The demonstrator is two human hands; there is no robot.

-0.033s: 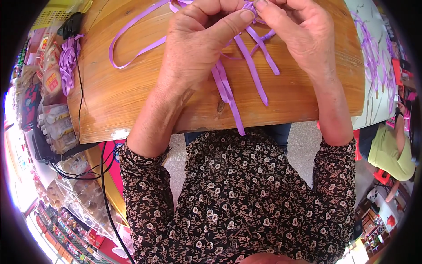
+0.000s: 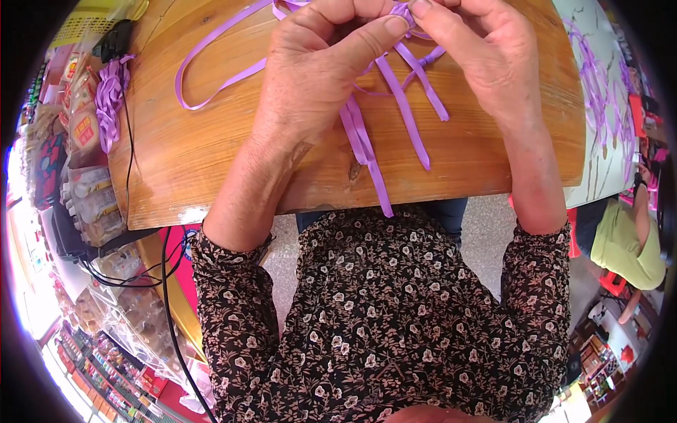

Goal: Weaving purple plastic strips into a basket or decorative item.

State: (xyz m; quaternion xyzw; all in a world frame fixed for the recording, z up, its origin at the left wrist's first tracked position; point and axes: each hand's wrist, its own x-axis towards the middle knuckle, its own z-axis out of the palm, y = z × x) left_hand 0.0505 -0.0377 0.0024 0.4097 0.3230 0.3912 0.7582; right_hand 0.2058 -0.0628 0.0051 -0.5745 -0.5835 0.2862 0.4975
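Observation:
Both my hands meet at the top edge of the view, above a wooden table (image 2: pixel 211 162). Between them is a gathered knot of purple ribbon (image 2: pixel 402 11). My left hand (image 2: pixel 331 49) pinches it from the left, thumb on top. From the other side my right hand (image 2: pixel 479 42) presses it between thumb and fingers. Several flat ribbon tails (image 2: pixel 402 109) hang from below my hands toward the table's near edge, one reaching past it. A long ribbon loop (image 2: pixel 185 70) lies on the wood left of my left hand. My curled fingers hide part of the knot.
A bundle of purple ribbon (image 2: pixel 109 106) lies at the table's left side, beside packaged goods (image 2: pixel 88 130) and a black cable (image 2: pixel 130 141). On the right, more purple strands (image 2: pixel 599 84) rest on a pale table (image 2: pixel 596 169). A person in a yellow-green top (image 2: pixel 624 243) sits beyond.
My right hand has shifted very slightly at the knot. Otherwise the ribbons and my left hand look the same.

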